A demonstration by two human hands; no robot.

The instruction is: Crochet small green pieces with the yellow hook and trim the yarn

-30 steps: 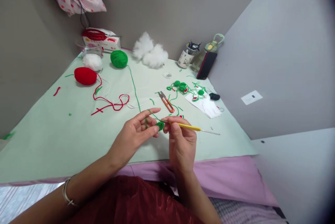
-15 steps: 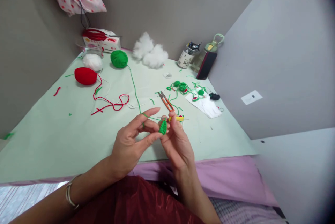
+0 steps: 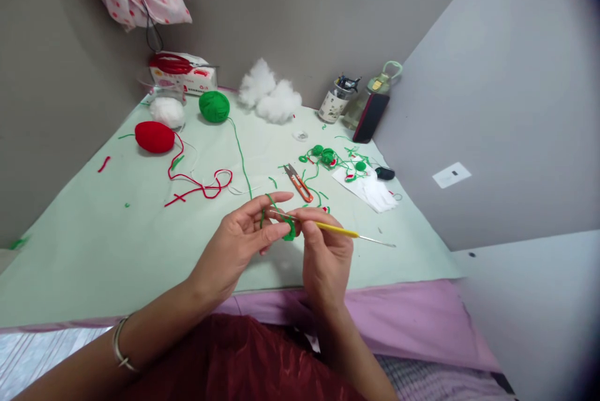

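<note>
My left hand pinches a small green crochet piece between thumb and fingers, with green yarn looped over its raised index finger. That yarn runs back to the green yarn ball. In my right hand is a double-ended crochet hook with a yellow grip, held like a pencil. Its left tip reaches over the crochet piece by the yarn; its other tip points to the right. Whether the hook sits inside a stitch I cannot tell. Just beyond my hands lie orange thread snips.
On the left are a red yarn ball and a white yarn ball. White stuffing lies at the back. Small green crochet pieces and tissue lie right, before a phone and pen cup.
My right hand has turned and closed round the hook, which now slants down to the right with more of its yellow grip showing. The green piece has tilted in my left fingers.
</note>
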